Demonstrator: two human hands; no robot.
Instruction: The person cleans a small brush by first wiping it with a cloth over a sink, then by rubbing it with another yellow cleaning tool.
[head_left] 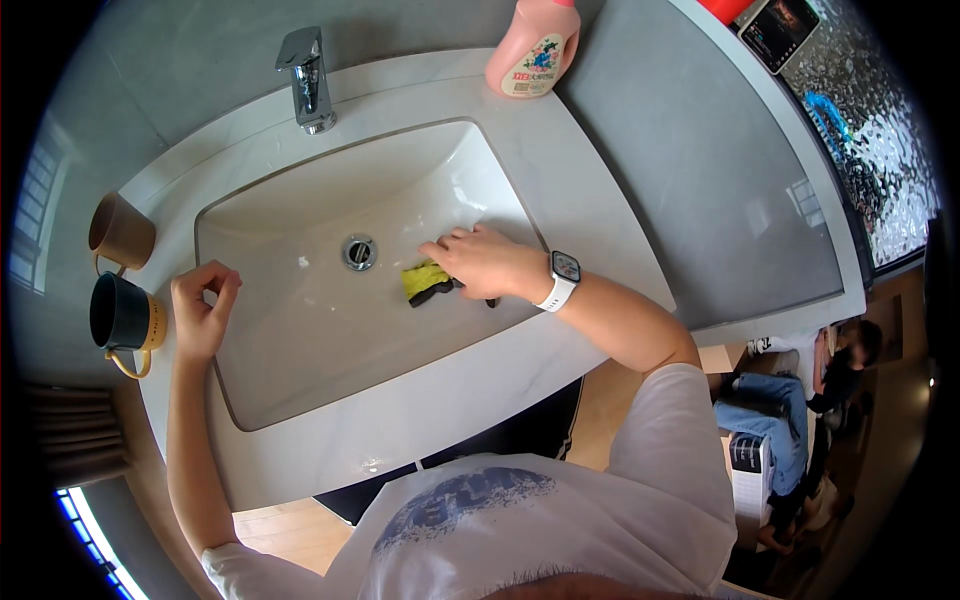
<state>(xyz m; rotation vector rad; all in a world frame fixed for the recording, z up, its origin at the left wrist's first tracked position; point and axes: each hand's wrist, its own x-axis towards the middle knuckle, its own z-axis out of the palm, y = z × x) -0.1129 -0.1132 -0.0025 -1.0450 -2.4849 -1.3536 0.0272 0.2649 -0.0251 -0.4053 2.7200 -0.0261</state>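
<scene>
- Basin (290, 365): mid-frame; cloth lies in it, right of centre.
- Right hand (492, 262): nearer one, fingers bent over the cloth's upper right; grip underneath hidden, can't tell if it's pinching.
- Left hand (203, 308): left of frame, well apart, loosely curled, nothing visible in it.
- Cloth (426, 279): yellow and black, pokes out lower left of right hand; visible long axis roughly left-right.
- Drain (359, 253): left of cloth, apart.

Left grip (203, 308) curled, right grip (492, 262) palm-down
</scene>
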